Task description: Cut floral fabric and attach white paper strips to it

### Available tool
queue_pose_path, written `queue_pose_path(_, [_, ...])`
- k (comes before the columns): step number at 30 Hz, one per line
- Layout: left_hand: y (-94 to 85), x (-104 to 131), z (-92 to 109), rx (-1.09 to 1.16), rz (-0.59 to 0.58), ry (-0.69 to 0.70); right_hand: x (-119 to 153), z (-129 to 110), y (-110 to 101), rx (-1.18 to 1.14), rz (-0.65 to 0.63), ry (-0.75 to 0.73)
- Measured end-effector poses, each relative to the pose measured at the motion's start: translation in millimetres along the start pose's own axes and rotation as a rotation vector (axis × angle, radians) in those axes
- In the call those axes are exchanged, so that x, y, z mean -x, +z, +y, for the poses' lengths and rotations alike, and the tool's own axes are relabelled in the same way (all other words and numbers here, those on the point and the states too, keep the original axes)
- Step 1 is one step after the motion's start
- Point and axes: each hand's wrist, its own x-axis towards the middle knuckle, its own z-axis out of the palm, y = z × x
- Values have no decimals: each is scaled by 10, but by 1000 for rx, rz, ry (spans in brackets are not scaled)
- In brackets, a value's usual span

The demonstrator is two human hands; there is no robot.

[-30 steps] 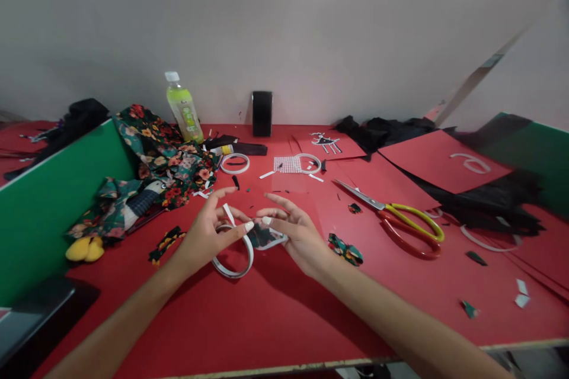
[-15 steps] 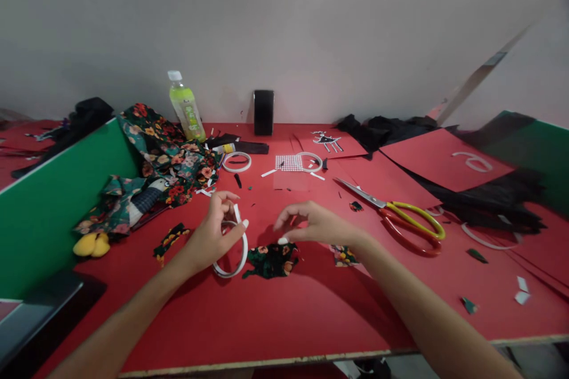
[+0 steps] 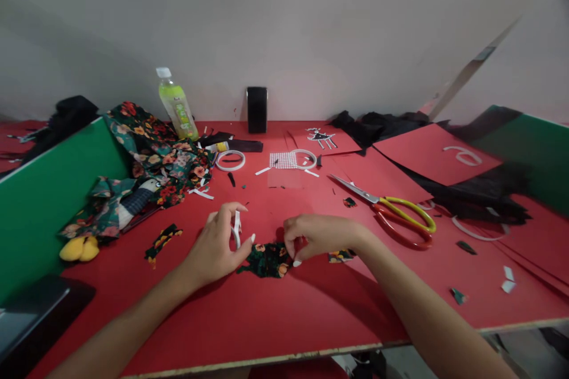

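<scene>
- Red desk [image 3: 267, 325] spans the view below a pale partition [image 3: 284, 41]; scraps lie scattered over it.
- Floral fabric heap [image 3: 173, 160] sits at the far left, beside an upright green drink bottle [image 3: 178, 112].
- Scissors [image 3: 380, 201], one handle yellow, one red, lie to the right, blades pointing away and leftward.
- Left hand [image 3: 217, 246], palm side down to the desk: fingers grasp a white tape roll, mostly hidden behind them, thumb tip beside the cut floral piece.
- Right hand [image 3: 317, 234]: fingers curled, thumb tip at the piece's right edge; whether they pinch it, cannot tell.
- Cut floral piece [image 3: 265, 260], dark green with orange blooms, lies on the desk between the hands.
- White tape roll [image 3: 236, 231] shows only as a curved sliver with a loose end, in the left hand.
</scene>
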Motion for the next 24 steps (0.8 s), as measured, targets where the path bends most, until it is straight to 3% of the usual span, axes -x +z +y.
queue_pose_path(8, [-3, 16, 2, -108, -62, 100, 85, -102, -48, -259, 152, -23])
queue_pose_path(15, [-65, -36, -11, -69, 43, 94, -19, -209, 109, 93, 156, -58])
queue_pose_path(19, [-72, -59, -13, -43, 107, 56, -84, -267, 200, 135, 153, -73])
queue_pose_path(21, [-88, -66, -8, -26, 140, 32, -80, -272, 195, 11, 185, -93])
queue_pose_path(24, [-139, -78, -3, 18, 203, -21, -88, -239, 190, -495, 146, -64])
